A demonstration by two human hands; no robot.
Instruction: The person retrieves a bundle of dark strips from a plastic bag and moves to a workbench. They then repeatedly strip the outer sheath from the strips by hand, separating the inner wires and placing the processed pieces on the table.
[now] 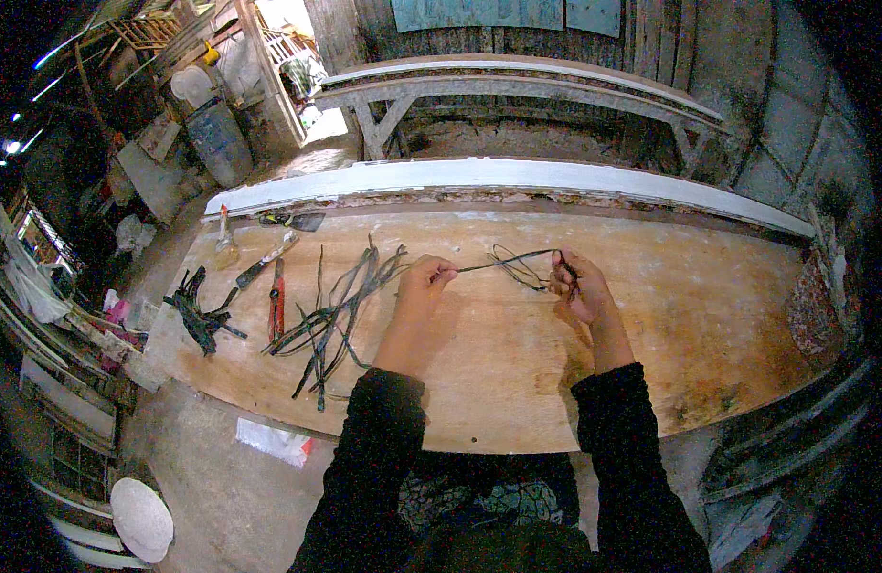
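No labels, signs or screens visible. Possible packaging only: white plastic bag (274, 441) with a red bit, crumpled on floor, lower left of frame, just below the worktop (517, 401) front edge. Another pale crumpled bag (133, 234) at left, on floor near clutter. Contents not discernible.

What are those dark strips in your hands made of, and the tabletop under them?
The dark strips pinched between left hand and right hand look like thin, limp plant fibre or plastic; they bend and loop freely, so which is unclear. The tabletop looks like bare, unfinished plywood: pale grain, stains, dusty white smears.
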